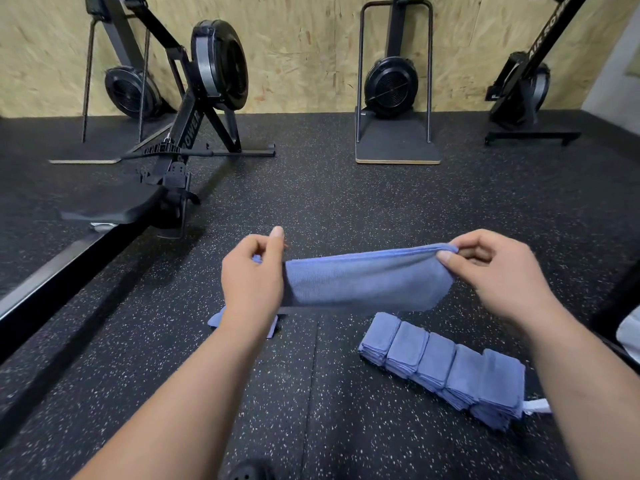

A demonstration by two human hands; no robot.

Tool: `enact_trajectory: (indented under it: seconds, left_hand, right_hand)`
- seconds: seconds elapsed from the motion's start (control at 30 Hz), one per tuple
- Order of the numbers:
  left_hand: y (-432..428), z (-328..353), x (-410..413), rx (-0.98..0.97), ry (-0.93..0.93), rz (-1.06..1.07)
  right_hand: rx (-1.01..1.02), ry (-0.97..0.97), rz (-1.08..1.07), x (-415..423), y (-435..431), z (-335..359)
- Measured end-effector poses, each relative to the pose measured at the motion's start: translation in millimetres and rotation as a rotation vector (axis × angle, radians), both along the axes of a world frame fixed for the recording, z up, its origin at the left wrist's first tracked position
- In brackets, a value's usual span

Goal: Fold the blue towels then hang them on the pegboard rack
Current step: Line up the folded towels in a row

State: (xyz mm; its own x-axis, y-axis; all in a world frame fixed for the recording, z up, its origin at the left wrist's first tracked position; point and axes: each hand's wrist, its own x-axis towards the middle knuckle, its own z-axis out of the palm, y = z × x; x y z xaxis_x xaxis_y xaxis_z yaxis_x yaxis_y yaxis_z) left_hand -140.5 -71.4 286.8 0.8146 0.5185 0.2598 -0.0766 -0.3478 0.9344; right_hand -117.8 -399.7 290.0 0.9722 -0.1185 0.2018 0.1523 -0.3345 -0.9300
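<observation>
Over at 10 o'clock a black rowing machine point(207, 98) stands on the speckled rubber floor point(329, 195). Its rail runs down toward 8 o'clock, and its seat point(114, 209) sits at about 9. Behind it is a chipboard wall point(304, 46).

Near the middle of the view, a touch toward 9 o'clock, the person's left hand point(252, 275) is raised with the thumb up. Its curled fingers are pinched on the left end of a blue towel point(367, 282). Below that wrist, at 7 o'clock from the hand, the corner of another blue cloth point(216, 318) lies on the floor, mostly hidden by the forearm.

The held towel is doubled over and stretched level between both hands, clear of the floor. Its folded edge is on top and the loose part hangs down.

At 3 o'clock from the towel's middle, the right hand point(491, 271) nips the upper right corner between thumb and fingertips.

Beneath it, at 5 o'clock, a row of folded towels point(443, 368) lies on the floor: 5 small stacks pressed side by side, running from 11 to 5. A white tag point(536, 407) pokes out at the near end.

Back at the wall, an upright fan machine point(391, 84) on a flat board stands at 1 o'clock. A second black machine point(526, 88) leans at 2 o'clock.
</observation>
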Motion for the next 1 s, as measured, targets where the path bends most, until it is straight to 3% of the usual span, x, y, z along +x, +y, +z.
enact_trajectory:
  seconds: [0.17, 0.27, 0.33, 0.43, 0.53, 0.57, 0.73, 1.0]
  left_hand:
    - [4.8, 7.4, -4.9, 0.109, 0.04, -0.358]
    - [16.1, -2.7, -3.9, 0.206, 0.185, -0.614]
    - [21.3, -10.4, -3.3, 0.36, 0.316, -0.657]
    - [21.8, -18.7, -2.2, 0.683, 0.349, -0.469]
    - [24.8, -13.3, -1.8, 0.656, 0.149, -0.198]
    - [28.8, -11.0, -0.8, 0.636, 0.093, -0.129]
    - [30.6, -3.8, -3.3, 0.603, 0.02, -0.009]
    - [31.5, -11.5, -1.3, 0.617, 0.066, 0.059]
  right_hand:
    - [-0.161, -0.001, -0.128, 3.5, -6.6, -7.7]
    - [-0.275, -0.013, -0.292, 2.6, -12.3, -6.9]
    - [-0.315, -0.036, -0.335, -0.2, -13.4, -4.9]
    - [-0.333, -0.049, -0.186, -2.1, -10.4, -2.7]
    - [-0.43, 0.109, 0.131, -5.2, -3.5, -1.7]
    - [-0.495, 0.132, 0.145, -4.7, -2.2, -3.7]
    - [-0.577, 0.025, -0.197, -2.1, 0.3, -5.2]
    - [-0.399, -0.105, -0.188, -5.4, 6.6, 0.0]
